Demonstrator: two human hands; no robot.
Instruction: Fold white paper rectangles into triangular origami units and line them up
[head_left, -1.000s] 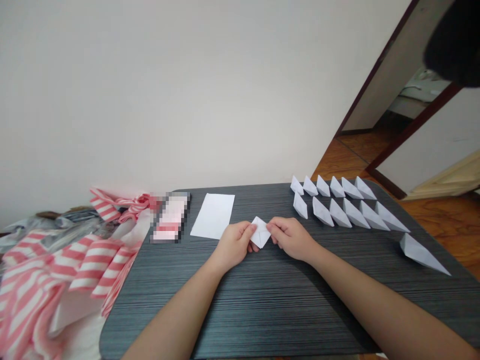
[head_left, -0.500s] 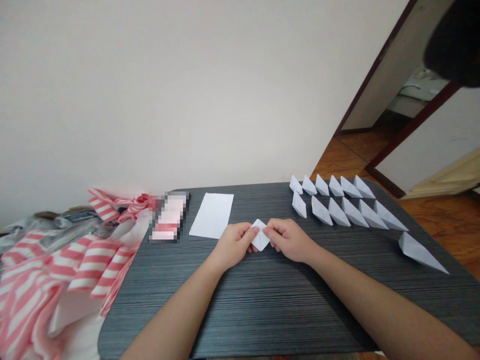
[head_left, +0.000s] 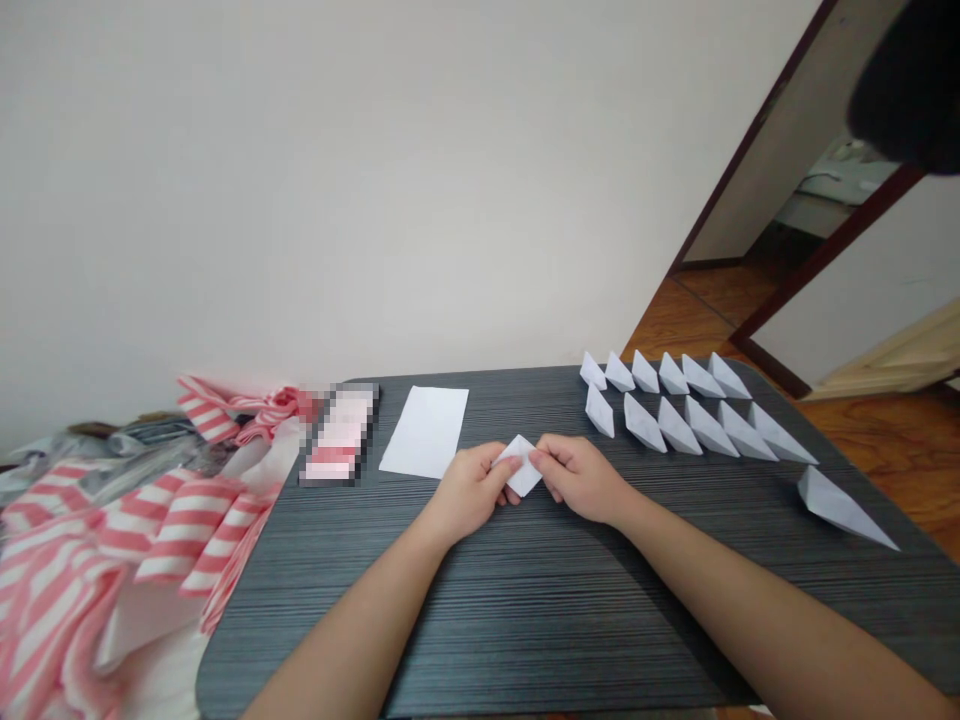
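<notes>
Red-and-white striped cloth (head_left: 187, 525) lies heaped left of the dark, wood-grained surface (head_left: 480, 630). On the surface's far left, a flat rectangular item (head_left: 339, 435), its face obscured, lies beside a plain white rectangular paper sheet (head_left: 426, 432). Right of these, the left hand (head_left: 471, 487) has its fingers closed on the left corner of a small white diamond of folded paper (head_left: 524, 477), thumb on top. It should handle as nearly weightless, stiff where layered, yet easily creased or torn; the side corners seem the best hold. The right hand (head_left: 583, 480) pinches its right side. Farther right sit a far row (head_left: 674, 374) and a near row (head_left: 709, 427) of pointed white folded-paper shapes, with one longer white folded-paper piece (head_left: 847, 510) nearer.
</notes>
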